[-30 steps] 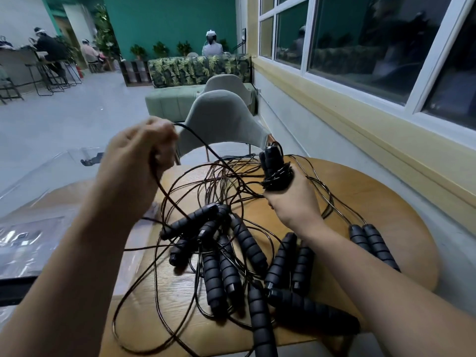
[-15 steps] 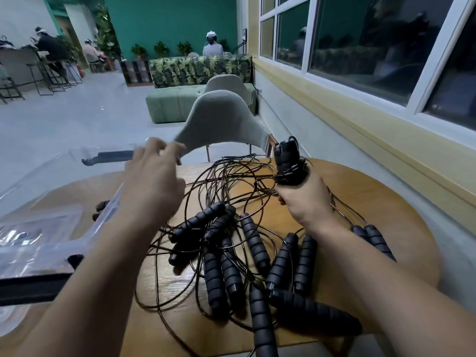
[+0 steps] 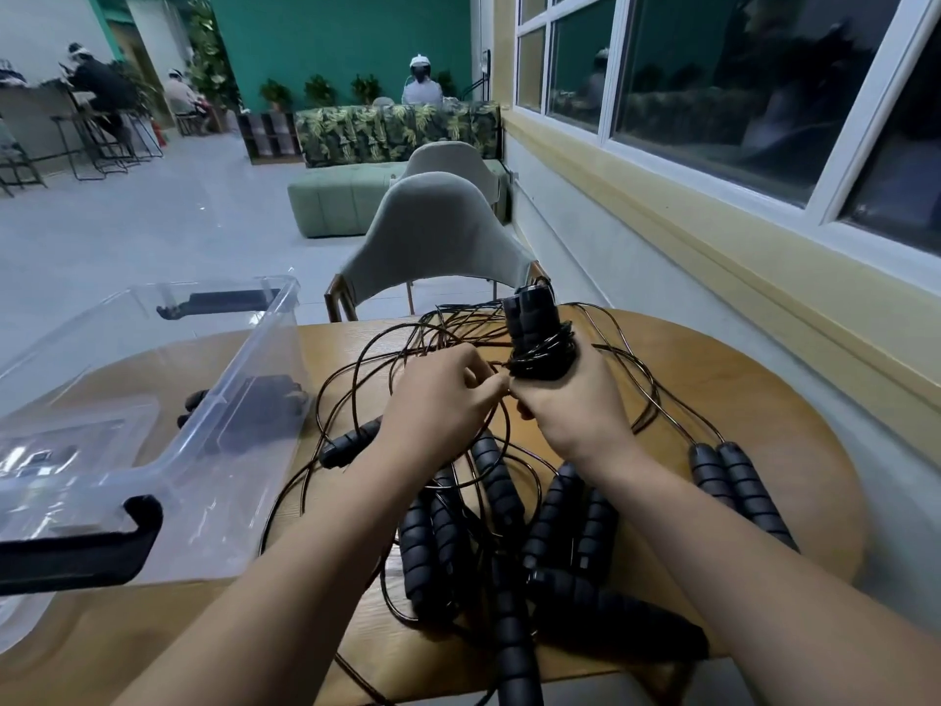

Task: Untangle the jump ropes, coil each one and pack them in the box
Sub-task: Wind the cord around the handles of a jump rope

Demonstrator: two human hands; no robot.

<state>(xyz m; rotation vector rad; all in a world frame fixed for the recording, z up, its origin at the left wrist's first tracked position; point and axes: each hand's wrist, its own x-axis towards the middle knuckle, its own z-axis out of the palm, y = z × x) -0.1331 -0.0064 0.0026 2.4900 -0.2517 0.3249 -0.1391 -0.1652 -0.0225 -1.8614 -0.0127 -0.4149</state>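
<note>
- Head view, right hand [image 3: 575,415]: clenched around a wound jump rope bundle [image 3: 537,333] of two black ribbed handles wrapped in thin black cable, held upright, handle tops above the fist.
- Left hand [image 3: 443,405]: just left of the right one, fingertips meeting it, curled and pinching a thin cable strand [image 3: 501,370] at the foot of the bundle.
- Beyond and around both hands: a tangle of loose black cable loops [image 3: 387,359], spread over a round light-wood table [image 3: 764,400].
- Under both wrists and forearms: a heap of black ribbed foam handles [image 3: 443,547], crossed over one another, threaded with cable, partly hidden by the arms.
- Right of the right forearm: a pair of ribbed handles [image 3: 733,481], side by side and touching.
- Left of the left wrist: a single black handle [image 3: 351,445], pointing toward the box.
- Farther left of the left hand: a clear plastic storage box [image 3: 265,338] with black latch handles [image 3: 76,547], its near wall just beside the cable loops; dark shapes behind the wall, too blurred to name.
- Past the hands, behind the table's far edge: a grey shell chair [image 3: 433,236].
</note>
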